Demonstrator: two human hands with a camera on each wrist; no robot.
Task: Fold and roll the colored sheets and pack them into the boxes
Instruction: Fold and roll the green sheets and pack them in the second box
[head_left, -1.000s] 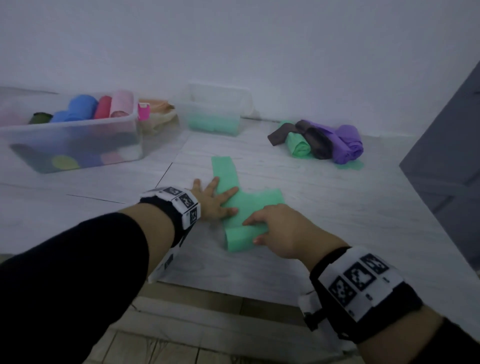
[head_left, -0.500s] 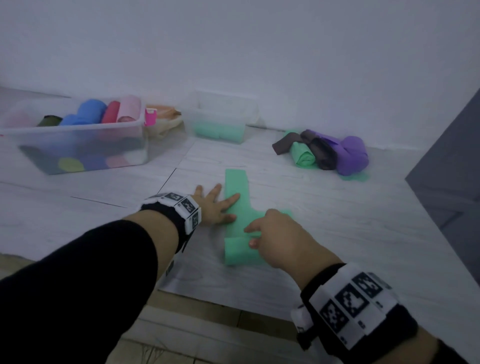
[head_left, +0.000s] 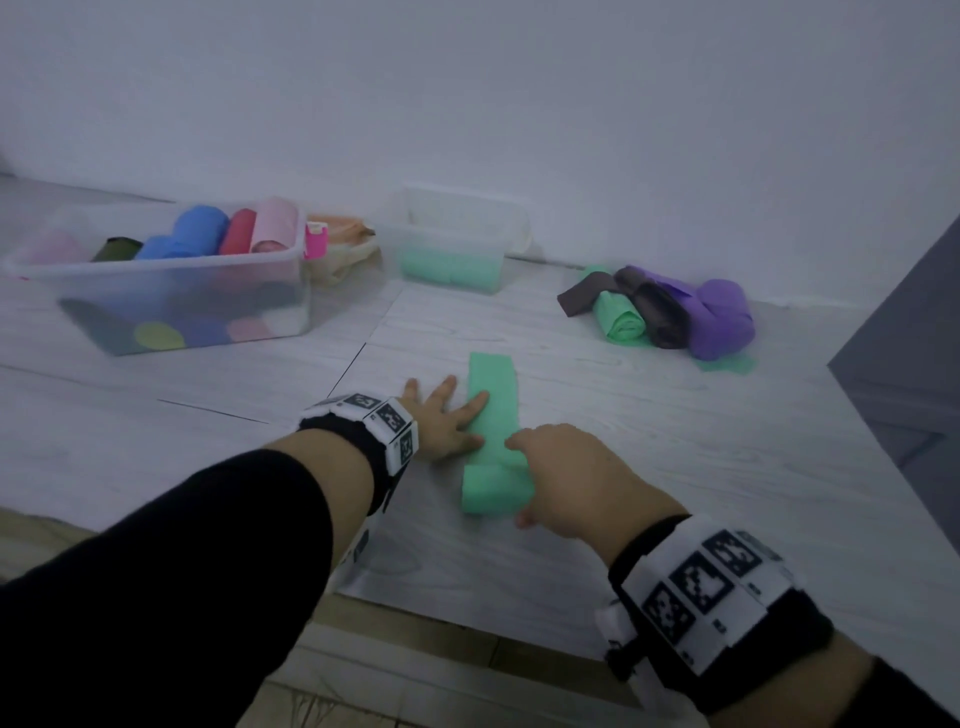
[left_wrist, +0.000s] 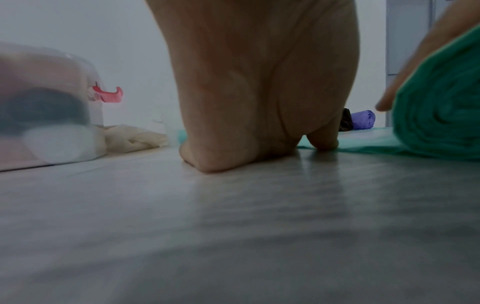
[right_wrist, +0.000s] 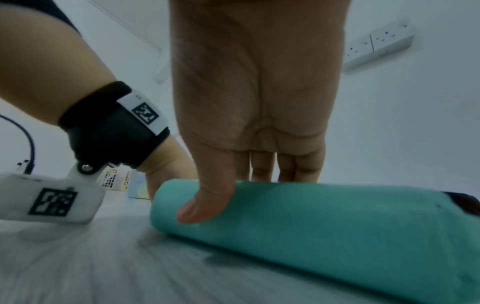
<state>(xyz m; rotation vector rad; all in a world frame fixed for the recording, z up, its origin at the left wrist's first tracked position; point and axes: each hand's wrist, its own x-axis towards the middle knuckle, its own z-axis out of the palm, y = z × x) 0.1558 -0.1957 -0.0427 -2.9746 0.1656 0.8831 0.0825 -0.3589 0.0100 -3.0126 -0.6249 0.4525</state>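
A mint-green sheet (head_left: 493, 389) lies on the pale floor as a narrow strip, its near end wound into a roll (head_left: 491, 491). My left hand (head_left: 447, 421) rests flat beside it, fingers spread, with fingertips pressing the strip's left edge. My right hand (head_left: 571, 478) lies over the roll's right end. In the right wrist view the thumb (right_wrist: 207, 201) presses the near side of the roll (right_wrist: 324, 222) while the fingers reach over its top. The left wrist view shows the left hand (left_wrist: 259, 92) on the floor and the roll's spiral end (left_wrist: 439, 115).
A large clear box (head_left: 291, 291) at the back left holds blue, red, pink and dark rolls. A smaller clear box (head_left: 452, 244) by the wall holds green rolls. Brown, green and purple sheets are piled (head_left: 670, 312) at the back right. A dark panel (head_left: 909, 364) stands at the right.
The green sheet's flap that stuck out to the right has been drawn in, leaving a straight strip. My right hand has settled onto the rolled near end. The left hand stays flat.
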